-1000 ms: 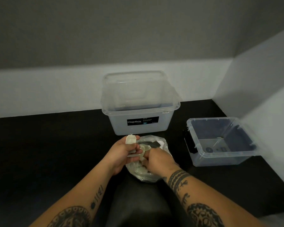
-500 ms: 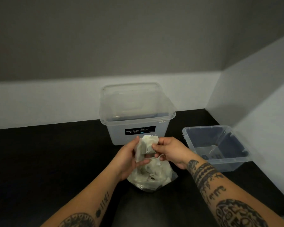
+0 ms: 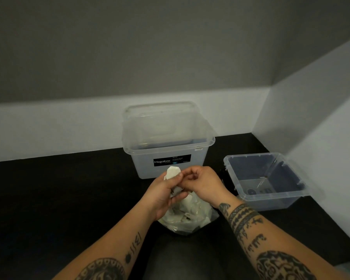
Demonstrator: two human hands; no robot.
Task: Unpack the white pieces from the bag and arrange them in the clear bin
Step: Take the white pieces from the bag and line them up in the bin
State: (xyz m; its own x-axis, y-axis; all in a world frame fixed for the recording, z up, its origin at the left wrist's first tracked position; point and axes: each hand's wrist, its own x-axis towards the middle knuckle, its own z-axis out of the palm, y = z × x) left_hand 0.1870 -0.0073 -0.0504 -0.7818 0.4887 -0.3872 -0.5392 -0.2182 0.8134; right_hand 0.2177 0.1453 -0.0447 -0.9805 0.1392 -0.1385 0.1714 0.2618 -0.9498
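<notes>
The left hand (image 3: 162, 196) grips a white piece (image 3: 172, 172) above the clear bag (image 3: 187, 215) of pieces on the black table (image 3: 59, 199). The right hand (image 3: 203, 183) meets it, fingers (image 3: 187, 174) curled and pinching its edge. Behind stands the tall clear bin (image 3: 168, 138); a smaller bin (image 3: 265, 180) sits to the right.

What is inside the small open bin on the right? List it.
The small bin holds no white pieces. Only a dark round mark and faint marks show on its floor, too small to identify. The near wall blurs the front floor strip.
</notes>
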